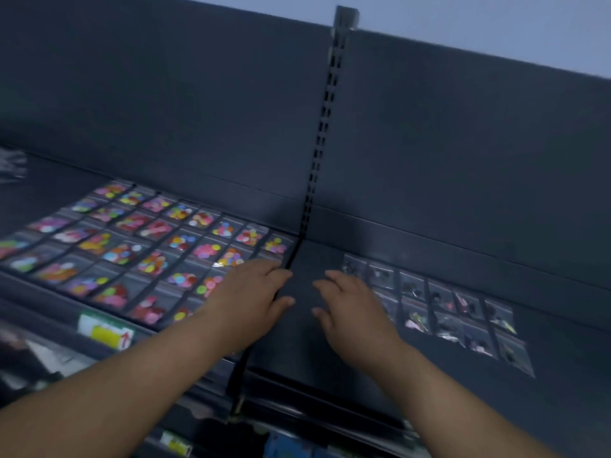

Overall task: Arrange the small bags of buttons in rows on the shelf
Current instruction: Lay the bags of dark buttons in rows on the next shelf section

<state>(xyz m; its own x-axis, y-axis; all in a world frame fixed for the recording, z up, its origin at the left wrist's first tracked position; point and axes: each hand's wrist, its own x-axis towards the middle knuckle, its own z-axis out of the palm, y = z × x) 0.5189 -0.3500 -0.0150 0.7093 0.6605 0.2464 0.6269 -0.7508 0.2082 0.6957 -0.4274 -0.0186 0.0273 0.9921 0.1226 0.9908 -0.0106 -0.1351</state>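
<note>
Left grip [251,299], right grip [353,312] relaxed over shelf [304,352]; bags [148,246] flank.

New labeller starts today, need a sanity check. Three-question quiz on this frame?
1. True or false: the dark bags outnumber the colourful bags.
2. The left hand and right hand are: A) open, fingers spread B) clenched fists C) clasped together.
3. Fill in: the colourful bags lie in ___ left of the upright.
Key: 1 false; 2 A; 3 rows.
</note>
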